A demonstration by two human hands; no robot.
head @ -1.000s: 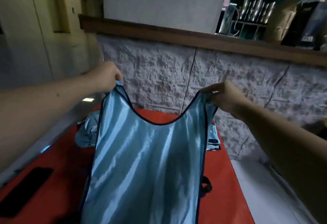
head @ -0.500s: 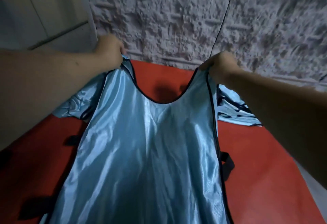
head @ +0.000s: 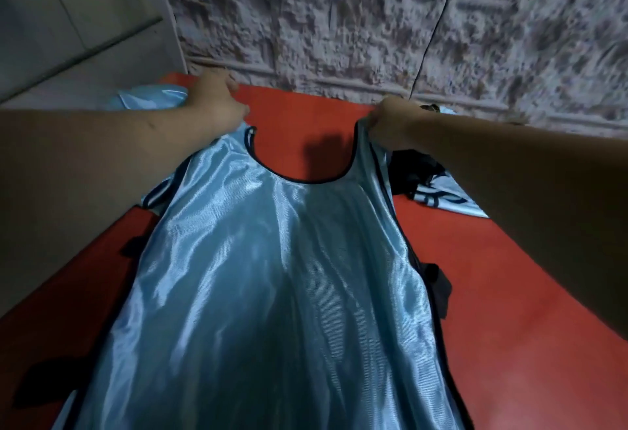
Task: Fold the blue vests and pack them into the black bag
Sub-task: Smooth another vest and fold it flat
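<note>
Lowered since earlier, the blue vest (head: 272, 276) lies over the red surface (head: 509, 310); left hand (head: 217, 103) and right hand (head: 390, 120) each grip a shoulder strap.

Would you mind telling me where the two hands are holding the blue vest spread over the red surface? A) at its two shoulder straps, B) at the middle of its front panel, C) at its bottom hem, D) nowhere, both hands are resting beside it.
A: the left hand and the right hand each grip a shoulder strap at the top of the blue vest, either side of the neckline, above the red surface.
</note>
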